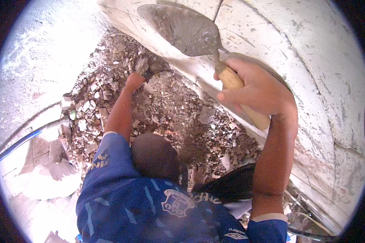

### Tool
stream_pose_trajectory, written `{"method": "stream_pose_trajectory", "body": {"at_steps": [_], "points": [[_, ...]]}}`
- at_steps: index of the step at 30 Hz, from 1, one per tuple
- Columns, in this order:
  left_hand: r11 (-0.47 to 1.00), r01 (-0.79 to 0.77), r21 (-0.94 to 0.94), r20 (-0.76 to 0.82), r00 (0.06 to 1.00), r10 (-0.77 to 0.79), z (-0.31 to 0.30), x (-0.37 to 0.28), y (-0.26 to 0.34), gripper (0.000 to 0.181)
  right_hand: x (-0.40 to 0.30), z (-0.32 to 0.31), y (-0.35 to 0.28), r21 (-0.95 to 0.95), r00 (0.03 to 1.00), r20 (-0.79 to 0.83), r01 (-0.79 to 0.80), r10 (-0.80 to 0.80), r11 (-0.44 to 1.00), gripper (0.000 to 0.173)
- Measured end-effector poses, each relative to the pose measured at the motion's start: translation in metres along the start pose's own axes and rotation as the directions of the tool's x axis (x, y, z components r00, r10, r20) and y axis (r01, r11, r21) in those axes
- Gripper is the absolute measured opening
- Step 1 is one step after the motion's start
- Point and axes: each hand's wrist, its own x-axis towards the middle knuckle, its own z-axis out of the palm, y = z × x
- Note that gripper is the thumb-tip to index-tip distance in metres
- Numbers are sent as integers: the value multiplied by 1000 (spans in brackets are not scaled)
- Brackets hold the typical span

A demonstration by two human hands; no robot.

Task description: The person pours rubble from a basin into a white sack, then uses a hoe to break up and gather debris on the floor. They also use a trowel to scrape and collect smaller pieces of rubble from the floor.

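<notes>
My right hand (255,88) grips the wooden handle (231,79) of a pointed mason's trowel. Grey mortar residue coats its metal blade (188,29), which lies flat side up over a pale wall (298,79) and points to the upper left. My left hand (135,82) reaches down to the rubble-strewn ground (167,103). Its fingers are curled beside a blurred greyish lump (142,65); whether they hold it is unclear. The fingertips of that hand are mostly hidden.
Broken stones (94,88) and loose soil run along the wall's foot. A bright concrete surface (48,45) lies left. A blue-edged bar or pipe (18,147) and overexposed white bags or sheets (48,182) are lower left. My bare foot (198,175) rests on the debris.
</notes>
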Motion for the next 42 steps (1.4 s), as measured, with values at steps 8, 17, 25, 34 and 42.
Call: {"method": "stream_pose_trajectory", "body": {"at_steps": [8, 17, 25, 34, 42], "points": [[727, 304, -616, 36, 932, -360, -128, -194, 62, 8, -14, -6, -7, 192, 971, 121, -228, 208, 954, 34], [721, 622, 306, 80, 738, -670, -54, -513, -145, 18, -7, 10, 0, 293, 998, -61, 23, -5, 956, 27], [-318, 935, -156, 362, -246, -899, -139, -708, -200, 32, -15, 5, -12, 351, 996, 29, -92, 88, 932, 30], [430, 409, -805, -56, 669, -741, -177, -314, -37, 77, -6, 5, -11, 277, 987, 35, -158, 155, 948, 35], [807, -17, -591, -225, 964, -144, -65, -63, 72, 91, 0, 8, -8, 190, 987, 42, -163, 158, 968, 40]]}}
